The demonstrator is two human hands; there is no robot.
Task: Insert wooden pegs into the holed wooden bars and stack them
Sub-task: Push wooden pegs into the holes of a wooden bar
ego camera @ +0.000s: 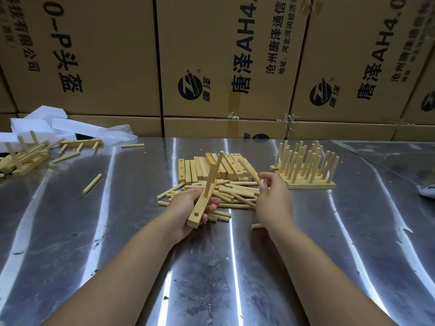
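My left hand (188, 209) grips a holed wooden bar (202, 207) tilted above the table. One peg (213, 175) stands upright in the bar's middle hole, and the near end hole is empty. My right hand (274, 196) pinches a single loose peg (250, 172) just right of the bar. Beneath both hands lies a heap of loose pegs (233, 196). Behind it sits a pile of bare holed bars (211, 168). At the right stands a stack of bars with upright pegs (306, 168).
The metal table (211, 267) is backed by a wall of cardboard boxes (223, 67). At the far left lie more pegged bars (23, 156), stray pegs (92, 183) and white foam blocks (47, 123). A grey object (428, 191) pokes in at the right edge.
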